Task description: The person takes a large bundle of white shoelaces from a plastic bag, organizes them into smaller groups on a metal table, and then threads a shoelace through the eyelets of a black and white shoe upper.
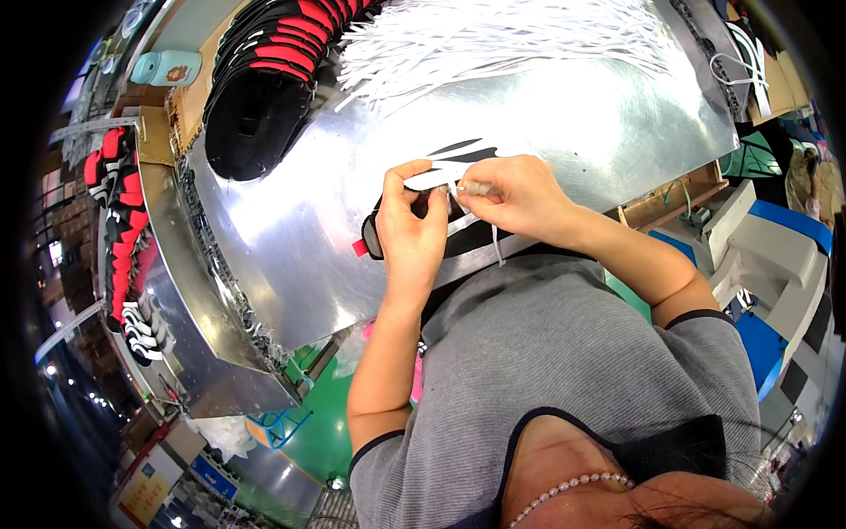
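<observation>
A black and white shoe upper (467, 239) with a small red tab (359, 248) lies on the metal table in front of me. My left hand (412, 231) is closed at its upper edge, thumb and fingers pinching a white strip (434, 175) of it. Close beside, my right hand (522, 199) has its fingers closed round a short greyish handle (477, 189); the tool's working end is too small to make out. A white lace (496, 245) hangs down from the upper below the right hand. My hands cover much of the upper.
Many white laces (502, 40) lie spread along the far side of the metal table (291, 264). At the far left stands a row of black and red shoe uppers (256, 115). More uppers (128, 220) line a rack on the left. A light blue container (166, 68) sits beyond.
</observation>
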The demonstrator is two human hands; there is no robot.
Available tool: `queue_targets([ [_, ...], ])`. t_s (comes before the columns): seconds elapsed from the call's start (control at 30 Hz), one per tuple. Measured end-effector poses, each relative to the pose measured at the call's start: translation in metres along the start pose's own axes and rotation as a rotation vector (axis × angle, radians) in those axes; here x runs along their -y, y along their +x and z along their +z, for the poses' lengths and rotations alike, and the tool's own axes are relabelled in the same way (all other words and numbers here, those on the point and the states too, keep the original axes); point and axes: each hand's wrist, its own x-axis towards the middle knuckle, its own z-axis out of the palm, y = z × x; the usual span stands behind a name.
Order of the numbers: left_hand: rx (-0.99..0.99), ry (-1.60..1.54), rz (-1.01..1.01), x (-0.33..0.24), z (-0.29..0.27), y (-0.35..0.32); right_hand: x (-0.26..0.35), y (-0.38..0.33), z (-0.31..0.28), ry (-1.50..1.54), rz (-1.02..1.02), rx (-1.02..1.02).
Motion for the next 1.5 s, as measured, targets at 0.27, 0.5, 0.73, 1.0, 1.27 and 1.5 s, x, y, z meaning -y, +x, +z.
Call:
queue_targets([
  [0.27,0.004,-0.017,0.057,-0.006,0.002,-0.002,0.002,0.001,0.015,0.331,0.108,-0.213],
  [0.5,0.013,-0.049,0.033,-0.003,0.003,-0.005,-0.008,0.009,0.025,0.535,0.171,-0.234],
  [0.73,0.027,-0.214,-0.076,-0.008,-0.004,-0.004,-0.005,0.01,0.02,0.409,0.084,-0.284],
  [1.0,0.007,0.525,0.293,-0.042,-0.015,-0.039,-0.013,0.011,-0.005,0.79,0.03,-0.199],
  [1.27,0.017,0.628,0.443,-0.022,0.008,-0.023,-0.014,-0.049,-0.011,0.367,0.176,-0.203],
  [1.5,-0.009,0.624,0.532,-0.03,0.012,-0.021,0.002,-0.063,-0.014,0.083,-0.045,-0.29],
])
